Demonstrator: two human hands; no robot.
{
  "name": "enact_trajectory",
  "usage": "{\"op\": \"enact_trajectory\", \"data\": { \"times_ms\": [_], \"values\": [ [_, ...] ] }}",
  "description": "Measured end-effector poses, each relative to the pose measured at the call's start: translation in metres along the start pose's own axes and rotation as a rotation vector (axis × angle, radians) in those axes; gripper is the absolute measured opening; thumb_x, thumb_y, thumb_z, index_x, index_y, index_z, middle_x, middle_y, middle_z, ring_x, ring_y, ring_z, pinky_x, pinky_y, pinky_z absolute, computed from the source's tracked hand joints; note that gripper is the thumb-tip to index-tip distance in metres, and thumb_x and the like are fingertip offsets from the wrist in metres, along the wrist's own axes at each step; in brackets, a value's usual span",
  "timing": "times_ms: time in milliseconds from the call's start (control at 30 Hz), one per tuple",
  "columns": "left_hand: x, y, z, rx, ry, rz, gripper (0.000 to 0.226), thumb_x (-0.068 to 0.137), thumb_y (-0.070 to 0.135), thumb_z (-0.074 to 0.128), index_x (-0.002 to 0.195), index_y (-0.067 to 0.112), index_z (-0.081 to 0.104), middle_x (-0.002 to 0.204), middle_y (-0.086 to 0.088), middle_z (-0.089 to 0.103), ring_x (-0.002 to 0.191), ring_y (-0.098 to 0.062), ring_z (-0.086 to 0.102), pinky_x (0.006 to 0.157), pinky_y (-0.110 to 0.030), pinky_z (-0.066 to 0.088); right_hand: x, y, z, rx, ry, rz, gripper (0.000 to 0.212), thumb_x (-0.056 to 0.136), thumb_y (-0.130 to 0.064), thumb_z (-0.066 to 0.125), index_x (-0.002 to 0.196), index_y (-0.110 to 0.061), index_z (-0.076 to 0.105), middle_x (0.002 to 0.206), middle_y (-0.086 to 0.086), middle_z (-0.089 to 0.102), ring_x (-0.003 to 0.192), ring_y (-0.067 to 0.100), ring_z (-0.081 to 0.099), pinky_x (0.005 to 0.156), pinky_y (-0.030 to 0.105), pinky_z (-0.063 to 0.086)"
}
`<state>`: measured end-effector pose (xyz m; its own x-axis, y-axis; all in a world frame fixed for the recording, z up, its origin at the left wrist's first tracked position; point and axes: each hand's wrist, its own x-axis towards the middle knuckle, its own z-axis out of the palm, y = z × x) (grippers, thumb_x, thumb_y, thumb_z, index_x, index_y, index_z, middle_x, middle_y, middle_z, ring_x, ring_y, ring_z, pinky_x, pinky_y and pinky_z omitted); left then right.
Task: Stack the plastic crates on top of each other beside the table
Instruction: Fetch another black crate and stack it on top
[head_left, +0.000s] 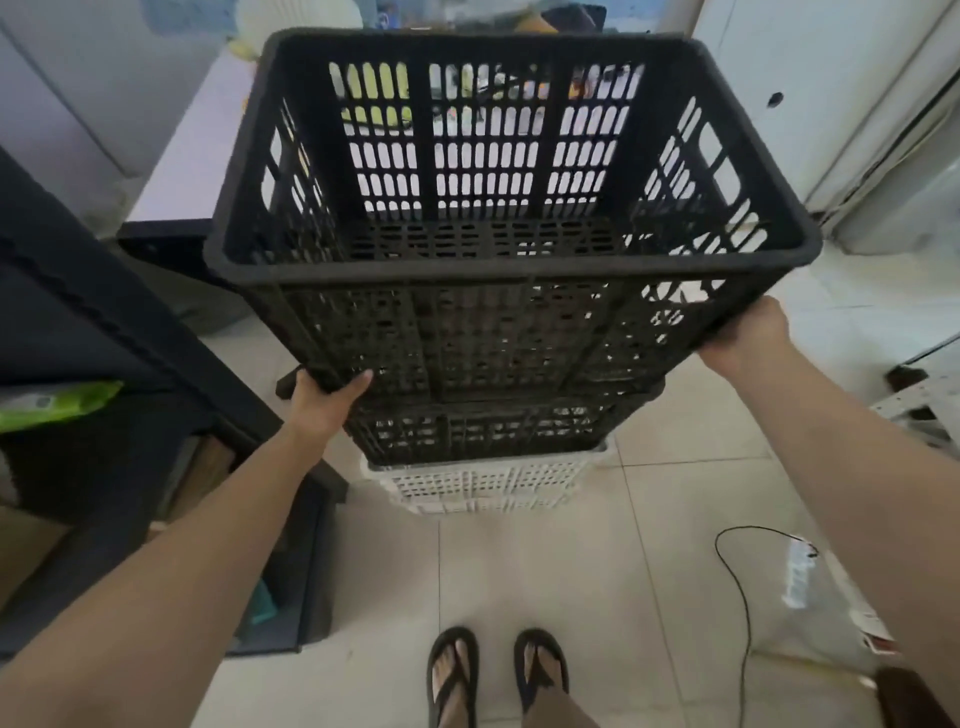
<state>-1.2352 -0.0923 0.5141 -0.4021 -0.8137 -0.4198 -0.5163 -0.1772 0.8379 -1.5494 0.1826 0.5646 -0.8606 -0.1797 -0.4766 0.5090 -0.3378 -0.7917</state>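
A large black slotted plastic crate (498, 270) fills the upper middle of the head view, open side up and tilted a little toward me. My left hand (324, 400) grips its lower left corner, thumb over the near wall. My right hand (745, 332) grips its lower right corner. Right under it sits a second black crate (483, 431), and that one stands on a white crate (483, 486) on the tiled floor. Whether the held crate touches the one below is hidden by its own base.
A dark table (93, 322) with a green packet stands at the left, close to the stack. A black cable (737, 587) and a white plastic bag (815, 613) lie on the floor at the right. My sandalled feet (496, 675) stand just in front of the stack.
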Motion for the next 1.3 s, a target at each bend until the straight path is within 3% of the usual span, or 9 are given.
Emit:
{"op": "enact_trajectory", "data": {
  "times_ms": [200,267,367,533,667,833,1033,1133,1300],
  "values": [
    [-0.003,0.008,0.015,0.003,0.095,0.013,0.062,0.088,0.032,0.063,0.141,0.012,0.037,0.143,-0.008,0.049,0.131,-0.03,0.047,0.109,-0.051,0.038,0.005,0.003,-0.004,-0.329,0.032,0.02,0.022,0.093,-0.011,0.041,0.088,-0.018,0.061,0.072,-0.003,0.065,0.074,0.014,0.053,0.083,0.031,0.048],
    [-0.001,0.004,0.017,-0.032,0.088,0.028,0.054,0.09,0.03,0.061,0.138,0.014,0.042,0.141,-0.009,0.052,0.129,-0.031,0.049,0.108,-0.051,0.039,0.01,0.01,-0.018,-0.56,0.049,0.138,0.019,0.093,-0.032,0.045,0.107,-0.022,0.054,0.096,0.002,0.052,0.094,0.018,0.043,0.106,0.038,0.034],
    [-0.002,0.005,0.022,-0.062,0.082,0.036,0.052,0.093,0.025,0.057,0.14,0.012,0.04,0.143,-0.011,0.05,0.131,-0.031,0.047,0.11,-0.048,0.038,0.016,0.027,-0.035,-0.637,-0.022,0.411,0.066,0.085,-0.061,0.045,0.136,-0.019,0.042,0.129,0.018,0.044,0.127,0.034,0.036,0.114,0.052,0.021],
    [-0.001,0.01,0.027,0.004,0.112,0.044,0.053,0.097,0.029,0.049,0.143,0.009,0.034,0.146,-0.01,0.044,0.134,-0.031,0.043,0.111,-0.047,0.036,0.015,0.044,-0.03,-0.445,-0.077,0.441,0.059,0.086,-0.061,0.046,0.119,-0.013,0.051,0.13,0.017,0.055,0.125,0.037,0.052,0.111,0.043,0.033],
    [0.003,0.006,0.028,-0.013,0.107,0.054,0.051,0.097,0.03,0.048,0.141,0.009,0.037,0.143,-0.01,0.047,0.132,-0.029,0.044,0.105,-0.042,0.037,0.018,0.054,-0.028,-0.412,-0.039,0.347,0.032,0.093,-0.042,0.045,0.106,-0.016,0.058,0.113,0.008,0.06,0.094,0.031,0.061,0.07,0.038,0.051],
    [-0.001,-0.001,0.034,-0.088,0.162,0.113,0.05,0.098,0.027,0.048,0.142,0.008,0.035,0.125,0.005,0.046,0.116,-0.01,0.044,0.098,-0.024,0.035,0.025,0.064,-0.037,-0.327,0.001,0.279,0.018,0.088,-0.008,0.038,0.086,-0.01,0.056,0.098,0.009,0.06,0.088,0.03,0.057,0.093,0.046,0.051],
    [0.005,-0.008,0.035,-0.076,0.157,0.147,0.043,0.099,0.026,0.046,0.139,0.017,0.033,0.124,0.006,0.044,0.115,-0.013,0.051,0.092,-0.021,0.045,0.033,0.081,-0.061,-0.715,-0.125,0.13,0.06,0.073,0.02,0.043,0.127,-0.005,0.054,0.099,0.005,0.062,0.097,0.026,0.058,0.089,0.032,0.047],
    [0.007,-0.012,0.028,-0.026,0.108,0.105,0.065,0.094,0.029,0.054,0.144,0.01,0.018,0.133,0.005,0.039,0.13,-0.016,0.041,0.109,-0.032,0.035,0.029,0.084,-0.062,-0.958,-0.29,-0.092,0.075,0.068,0.013,0.074,0.125,-0.02,0.04,0.102,-0.011,0.056,0.096,0.004,0.056,0.086,0.02,0.046],
    [0.01,-0.024,0.027,0.317,0.129,0.091,0.106,0.064,0.009,0.086,0.141,0.004,0.013,0.146,-0.013,0.024,0.139,-0.023,0.027,0.113,-0.03,0.026,0.036,0.094,-0.061,-1.187,-0.298,-0.391,0.101,0.049,-0.011,0.093,0.133,-0.005,0.038,0.12,-0.002,0.048,0.112,0.016,0.05,0.098,0.032,0.046]
  ]
}}
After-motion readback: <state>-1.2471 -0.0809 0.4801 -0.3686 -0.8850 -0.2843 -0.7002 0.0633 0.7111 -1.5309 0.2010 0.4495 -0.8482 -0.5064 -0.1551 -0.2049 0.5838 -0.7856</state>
